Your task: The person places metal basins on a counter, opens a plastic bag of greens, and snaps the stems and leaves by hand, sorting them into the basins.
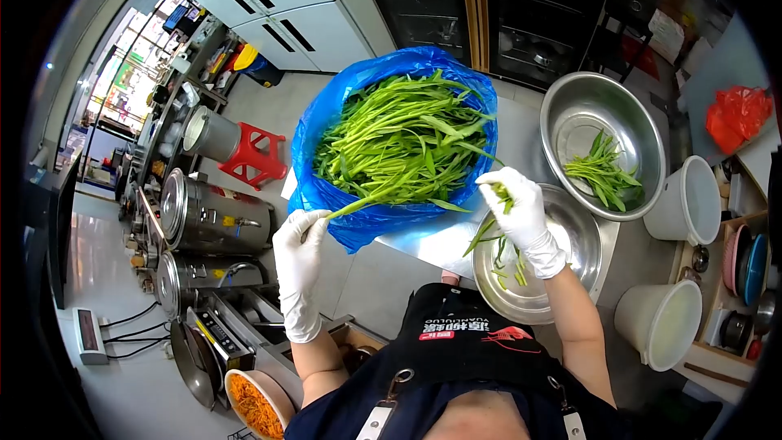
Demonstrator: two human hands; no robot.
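My left hand [300,248], in a white glove, pinches the end of a long green stem of water spinach [358,204] at the near left edge of a blue plastic bag [308,179]. A big heap of leafy water spinach [399,134] fills that bag. My right hand [521,213], gloved too, is closed around a few water spinach pieces, above a steel bowl [580,273]. Some short cut stems [511,267] lie in this bowl. Behind it, a larger steel basin [562,106] contains a small bunch of leafy greens [604,173].
A metal table [432,243] carries the bag and both bowls. White buckets [661,322] stand at the right. To the left are a red stool [254,156], large steel pots [216,212] and a tub of shredded orange food [254,407]. White cabinets [269,0] stand behind.
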